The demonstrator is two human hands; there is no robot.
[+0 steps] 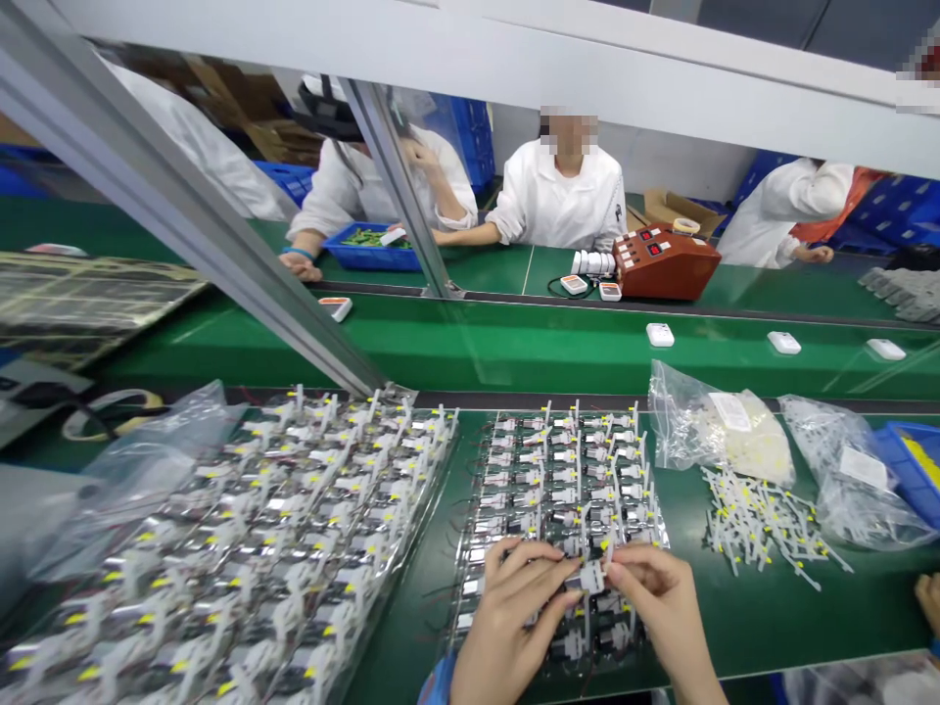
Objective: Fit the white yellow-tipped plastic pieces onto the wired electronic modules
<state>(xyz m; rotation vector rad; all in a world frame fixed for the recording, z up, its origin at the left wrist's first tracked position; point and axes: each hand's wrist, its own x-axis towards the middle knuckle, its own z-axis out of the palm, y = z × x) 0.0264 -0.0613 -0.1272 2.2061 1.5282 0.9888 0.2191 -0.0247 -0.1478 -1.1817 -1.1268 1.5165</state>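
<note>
My left hand (506,617) is closed on a small motor with a whitish plastic housing (589,578), held just above the right-hand tray. My right hand (665,597) pinches at the other side of that housing, thumb and finger together; a short white piece with a yellow part seems to be between them, mostly hidden by the fingertips. Beneath both hands lies a clear plastic tray (470,529) filled with rows of similar motors, many with white stems sticking up. To the right is a loose pile of white plastic sticks with yellow ends (764,524).
A larger tray of similar motors (242,548) covers the left. Clear plastic bags (741,431) and a blue bin (911,470) stand at right. Beyond a metal post (220,196), small white devices (659,335) ride a green belt (514,343); several co-workers in white sit opposite.
</note>
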